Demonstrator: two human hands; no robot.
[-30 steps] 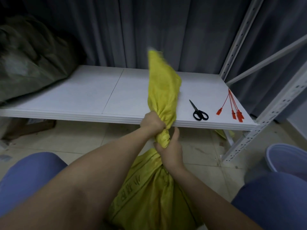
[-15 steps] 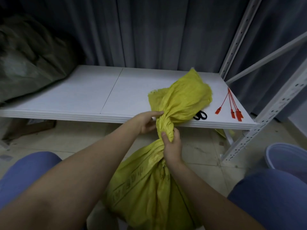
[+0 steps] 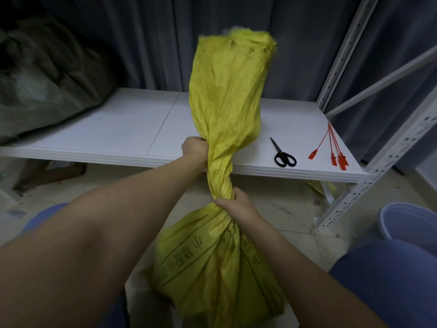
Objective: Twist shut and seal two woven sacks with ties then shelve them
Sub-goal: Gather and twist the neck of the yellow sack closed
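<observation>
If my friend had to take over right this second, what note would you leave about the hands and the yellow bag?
Left hand: grips the yellow sack just above the twist.
Right hand: grips the neck at the bottom of the twist.
Things: the sack stands on the floor in front of the shelf. The red ties and scissors lie on the shelf's right end.
Done: the neck is twisted.
Left: put a tie round the twist, shelve the sack, then do the second sack the same way.
</observation>
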